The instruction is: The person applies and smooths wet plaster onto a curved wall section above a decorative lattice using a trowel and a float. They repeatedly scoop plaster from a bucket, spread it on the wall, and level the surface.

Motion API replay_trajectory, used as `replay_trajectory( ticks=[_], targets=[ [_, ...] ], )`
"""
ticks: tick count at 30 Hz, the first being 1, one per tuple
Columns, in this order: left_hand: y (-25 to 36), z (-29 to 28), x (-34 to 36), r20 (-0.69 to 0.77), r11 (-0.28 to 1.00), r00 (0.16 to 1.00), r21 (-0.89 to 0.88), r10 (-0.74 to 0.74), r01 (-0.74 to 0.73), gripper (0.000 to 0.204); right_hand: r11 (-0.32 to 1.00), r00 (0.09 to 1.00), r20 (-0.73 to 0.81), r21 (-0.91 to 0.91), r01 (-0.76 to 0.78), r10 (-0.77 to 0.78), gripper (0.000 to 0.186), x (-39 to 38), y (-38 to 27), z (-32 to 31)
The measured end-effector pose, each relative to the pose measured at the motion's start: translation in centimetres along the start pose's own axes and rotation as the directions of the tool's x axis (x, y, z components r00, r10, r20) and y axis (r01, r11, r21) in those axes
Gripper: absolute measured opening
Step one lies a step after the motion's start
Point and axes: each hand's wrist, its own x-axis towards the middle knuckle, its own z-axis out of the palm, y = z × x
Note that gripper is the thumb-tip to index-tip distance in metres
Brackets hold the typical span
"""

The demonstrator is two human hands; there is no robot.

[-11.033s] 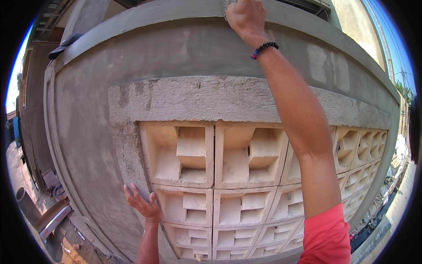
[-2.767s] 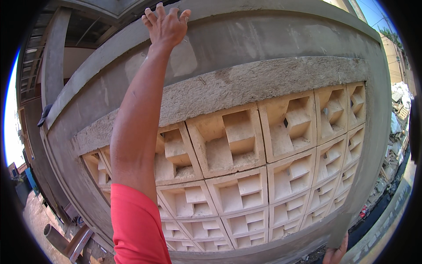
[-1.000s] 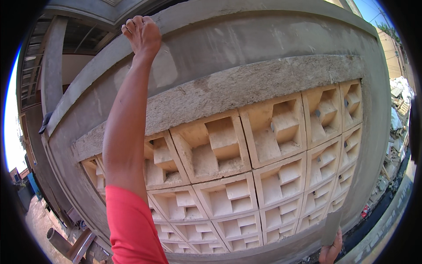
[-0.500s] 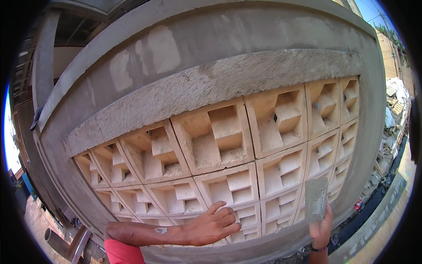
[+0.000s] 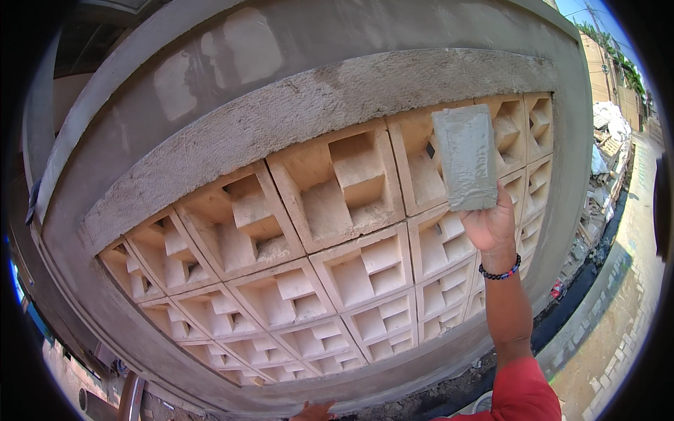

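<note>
In half-curled right hand (image 5: 493, 226), grey plate (image 5: 463, 158)

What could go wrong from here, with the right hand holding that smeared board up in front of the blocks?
The right hand has its grip at the lower end of the smeared rectangular board, so the board might tip. Its grey coating, if wet, could drip onto the breeze blocks. The dark channel at lower right might catch a misstep.

Sunlit ground (image 5: 611, 319) w/ pale rubble heap (image 5: 608, 175) on far R, pipe pc. (image 5: 100, 407) at lower L
</note>
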Motion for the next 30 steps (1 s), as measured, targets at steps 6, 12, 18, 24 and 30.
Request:
replay_trajectory(
  ticks=[6,12,18,24,30],
  targets=[
    [-1.2,5.6,-1.4,0.078,0.867,0.935,-0.354,-0.346,0.35,0.048,0.982,0.992,0.097,0.167,-0.091,0.075,0.034,1.0,4.1,2.4],
    [1.0,11.0,-5.1,0.362,0.356,0.639,-0.599,-0.679,0.718,0.038,0.99,0.974,-0.178,0.026,-0.137,0.14,0.036,-5.8,5.8,1.7],
    [7.0,28.3,-11.8,0.483,-0.303,0.074,-0.654,-0.872,0.693,0.036,0.902,0.857,-0.287,0.087,-0.422,0.429,0.042,-13.8,9.0,3.5],
    [16.5,26.2,-20.0,0.915,-0.824,-0.035,-0.345,-0.402,0.45,0.023,0.53,0.534,-0.098,0.359,-0.768,0.84,0.046,-18.0,14.4,0.3],
    [20.3,27.7,-22.6,0.944,-0.875,0.092,-0.328,-0.316,0.356,0.032,0.613,0.53,-0.312,0.315,-0.725,0.788,0.049,-21.2,15.7,1.8]
  ],
)
